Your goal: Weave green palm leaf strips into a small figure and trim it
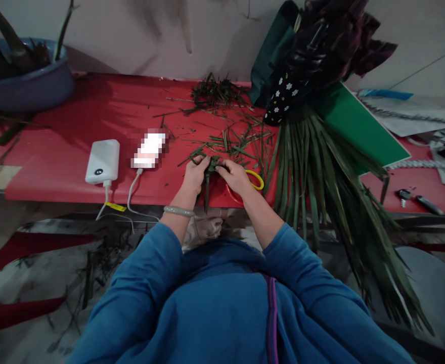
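Your left hand (195, 174) and right hand (234, 177) meet over the near edge of the red table (104, 101), both sets of fingers pinching a small green leaf piece (211, 166). Step in hand looks like folding or working the leaf between the fingertips; exact folds too small to read. Next move seems to call for one pinch kept firm while the other shifts. Long axis: a narrow strip (206, 196) hangs from the piece, pointing down toward your body, roughly upright in view. Leaf scraps (226, 144) lie beyond; yellow scissor handle (259, 178) beside your right wrist.
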Motion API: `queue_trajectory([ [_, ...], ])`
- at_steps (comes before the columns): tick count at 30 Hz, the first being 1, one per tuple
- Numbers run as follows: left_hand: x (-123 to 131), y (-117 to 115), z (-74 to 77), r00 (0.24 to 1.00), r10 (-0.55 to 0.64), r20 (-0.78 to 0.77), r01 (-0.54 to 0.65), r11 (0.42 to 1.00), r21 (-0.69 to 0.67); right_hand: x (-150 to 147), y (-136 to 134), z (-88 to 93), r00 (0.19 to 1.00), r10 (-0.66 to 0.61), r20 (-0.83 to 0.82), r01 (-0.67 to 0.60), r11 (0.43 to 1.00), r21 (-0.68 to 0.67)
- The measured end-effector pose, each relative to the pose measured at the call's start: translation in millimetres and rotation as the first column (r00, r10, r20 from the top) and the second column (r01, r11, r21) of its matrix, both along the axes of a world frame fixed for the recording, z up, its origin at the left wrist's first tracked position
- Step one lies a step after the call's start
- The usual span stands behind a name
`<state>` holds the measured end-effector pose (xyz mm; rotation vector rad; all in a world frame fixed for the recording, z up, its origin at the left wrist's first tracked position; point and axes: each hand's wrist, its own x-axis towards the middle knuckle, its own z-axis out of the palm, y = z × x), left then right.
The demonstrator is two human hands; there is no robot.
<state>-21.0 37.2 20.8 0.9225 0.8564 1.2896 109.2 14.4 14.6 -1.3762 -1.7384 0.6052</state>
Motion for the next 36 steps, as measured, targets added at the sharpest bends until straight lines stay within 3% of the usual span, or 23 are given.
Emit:
queue_trajectory([
  [13,-0.5,2.6,-9.5,0.994,0.055,-0.095,-0.047,0.995,0.094,-4.0,-3.9,5.8,0.989,-0.075,0.128,0.077,0.997,-0.008],
  [18,-1.3,-1.2,-6.8,0.994,-0.007,-0.104,0.016,0.997,0.078,-2.5,-2.7,4.8,0.988,-0.097,0.124,0.100,0.995,-0.017],
  [23,-1.3,-5.6,-6.9,0.971,-0.145,-0.188,0.159,0.986,0.058,-0.2,-0.5,-0.7,0.990,-0.085,0.111,0.083,0.996,0.019],
  [26,-1.9,-4.7,-10.1,0.977,-0.122,-0.177,0.132,0.990,0.050,-0.9,-1.2,-1.9,0.992,-0.048,0.117,0.043,0.998,0.045],
  [31,-1.8,-1.9,-14.0,0.988,-0.063,-0.142,0.072,0.996,0.061,-4.9,-3.1,2.0,0.977,-0.091,0.194,0.088,0.996,0.028],
  [36,0.3,-3.6,-8.1,0.996,0.005,-0.093,-0.005,1.000,0.000,-7.4,-2.3,4.0,0.957,-0.116,0.266,0.120,0.993,0.002],
])
